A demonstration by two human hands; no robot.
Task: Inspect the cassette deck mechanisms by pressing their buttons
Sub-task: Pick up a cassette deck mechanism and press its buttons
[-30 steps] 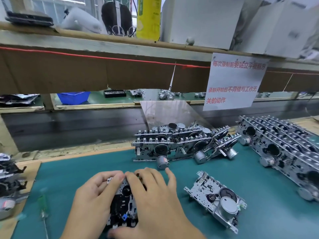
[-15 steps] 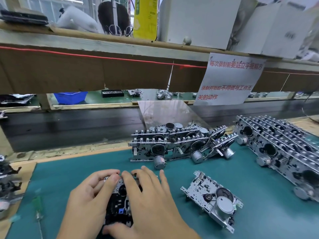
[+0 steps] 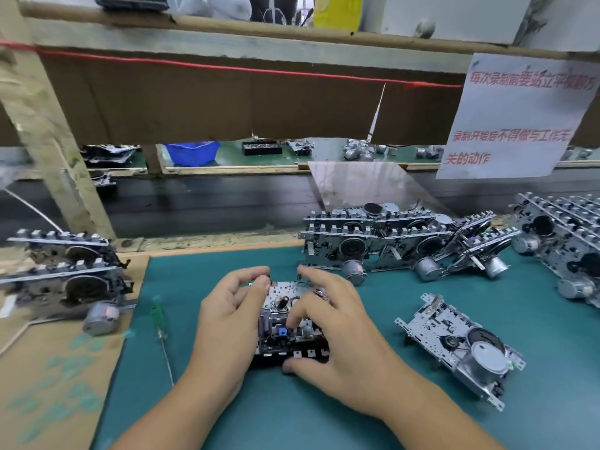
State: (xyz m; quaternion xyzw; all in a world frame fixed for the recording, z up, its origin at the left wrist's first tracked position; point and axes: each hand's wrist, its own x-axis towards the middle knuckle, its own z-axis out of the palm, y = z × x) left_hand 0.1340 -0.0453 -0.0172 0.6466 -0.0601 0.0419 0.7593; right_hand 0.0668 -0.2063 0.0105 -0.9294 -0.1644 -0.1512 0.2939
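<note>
A metal cassette deck mechanism (image 3: 285,323) lies on the green mat (image 3: 324,410) between both hands. My left hand (image 3: 227,316) grips its left side, fingertips curled over the far top edge. My right hand (image 3: 337,332) wraps the right side: the thumb presses the row of buttons along the near edge, and a finger rests on the top plate near a small blue part. Much of the mechanism is hidden under my hands. A second mechanism (image 3: 461,349) with a round motor lies loose on the mat to the right.
Several mechanisms stand in a row (image 3: 399,245) at the back of the mat, more are stacked at the far right (image 3: 565,241) and on the left (image 3: 65,274). A green-handled screwdriver (image 3: 160,332) lies left of my hands. A paper sign (image 3: 516,118) hangs from the shelf.
The view has swung left, showing the left stack. My hands have opened out over the mechanism, uncovering its top plate, and my right thumb now sits on the near button row.
</note>
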